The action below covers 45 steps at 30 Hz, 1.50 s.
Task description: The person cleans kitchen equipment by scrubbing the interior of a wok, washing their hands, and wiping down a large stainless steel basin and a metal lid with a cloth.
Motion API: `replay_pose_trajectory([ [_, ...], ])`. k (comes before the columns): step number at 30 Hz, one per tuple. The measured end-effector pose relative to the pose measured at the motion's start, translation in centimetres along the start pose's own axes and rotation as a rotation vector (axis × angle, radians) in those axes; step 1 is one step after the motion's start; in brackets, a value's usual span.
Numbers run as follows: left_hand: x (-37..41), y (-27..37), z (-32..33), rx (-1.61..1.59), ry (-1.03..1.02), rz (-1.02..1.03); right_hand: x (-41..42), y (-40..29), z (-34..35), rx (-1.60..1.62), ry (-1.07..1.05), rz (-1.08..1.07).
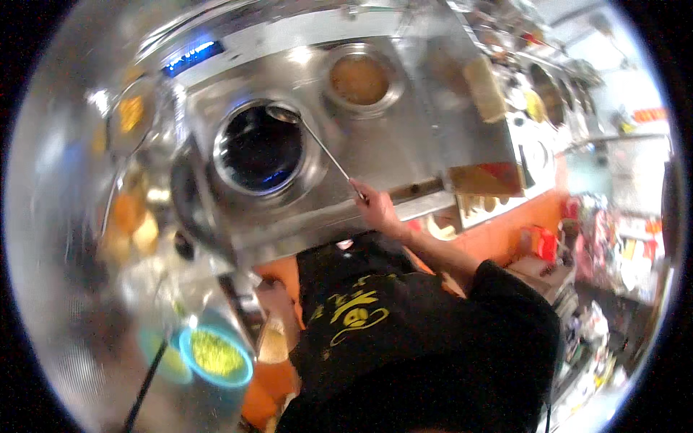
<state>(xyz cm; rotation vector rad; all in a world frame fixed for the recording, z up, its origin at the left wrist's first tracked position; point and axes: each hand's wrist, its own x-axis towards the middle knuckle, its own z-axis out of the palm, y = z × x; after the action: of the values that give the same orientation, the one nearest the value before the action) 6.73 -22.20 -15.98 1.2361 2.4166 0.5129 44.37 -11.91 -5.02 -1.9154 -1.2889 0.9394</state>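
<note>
My right hand [377, 210] is closed around the handle of a long metal ladle [284, 113]. The ladle's bowl lies at the upper right rim of a large round pot [260, 149] with a dark inside, set into the steel cooking surface. On the left of my body, my left hand [270, 296] is low and blurred beside the counter's edge; what its fingers do is not clear. Further up stands a second round pot [360, 80] of brownish liquid.
At lower left is a turquoise bowl [216, 354] of chopped green food. A brown cardboard piece [484, 178] lies at the steel surface's right corner. Metal containers and orange and yellow food line the left side. A blue-lit display [193, 57] sits at the back.
</note>
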Motion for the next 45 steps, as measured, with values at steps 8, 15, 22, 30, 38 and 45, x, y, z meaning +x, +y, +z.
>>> replay_pose_trajectory([
  [8,0.1,3.4,-1.6,0.075,-0.049,-0.109,-9.1,13.0,-6.6,-0.19,0.424,0.195],
  [15,-0.5,7.5,-3.5,-0.19,-0.065,-0.059,-8.9,23.5,-9.6,-0.735,0.436,0.221],
  [22,0.2,5.1,-2.0,-0.052,0.106,0.043,-4.4,27.3,-10.3,-0.73,0.488,0.183],
  [30,0.4,7.4,-2.4,-0.072,0.06,0.024,22.0,26.5,-2.8,-0.545,0.409,-0.404],
  [38,1.1,7.7,-2.7,-0.124,0.016,-0.06,33.3,22.9,-1.3,0.99,0.455,0.546],
  [45,-0.1,10.4,-3.8,-0.062,0.035,-0.207,32.9,15.9,-5.3,1.211,0.374,0.609],
])
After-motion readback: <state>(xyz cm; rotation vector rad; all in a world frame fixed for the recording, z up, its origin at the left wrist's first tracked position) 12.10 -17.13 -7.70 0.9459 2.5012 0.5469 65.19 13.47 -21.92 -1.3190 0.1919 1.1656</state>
